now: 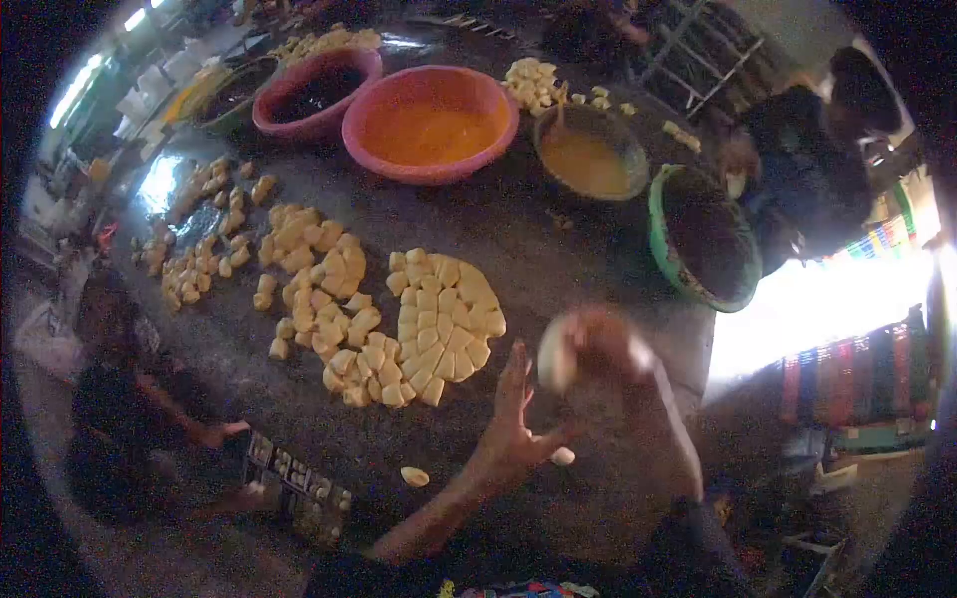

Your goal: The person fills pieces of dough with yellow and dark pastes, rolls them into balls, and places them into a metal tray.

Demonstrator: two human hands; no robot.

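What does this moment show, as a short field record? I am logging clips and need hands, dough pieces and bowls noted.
left hand: left hand open, fingers spread, above the dark table
right hand: right hand raised, closed on a pale dough lump
dough pieces: cut dough pieces packed in clusters mid-table; two loose pieces near the hands
bowls: pink bowl with orange liquid, metal bowl, green bowl
others: a person at the far right edge

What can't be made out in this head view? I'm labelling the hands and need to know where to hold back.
- Right hand: motion-blurred; the pale lump it grips can't be identified.
- Green bowl: contents too dark.
- Dark pink bowl: contents in shadow.
- Person at left: dim, lens edge darkens them.
- Left hand: open, holding nothing.
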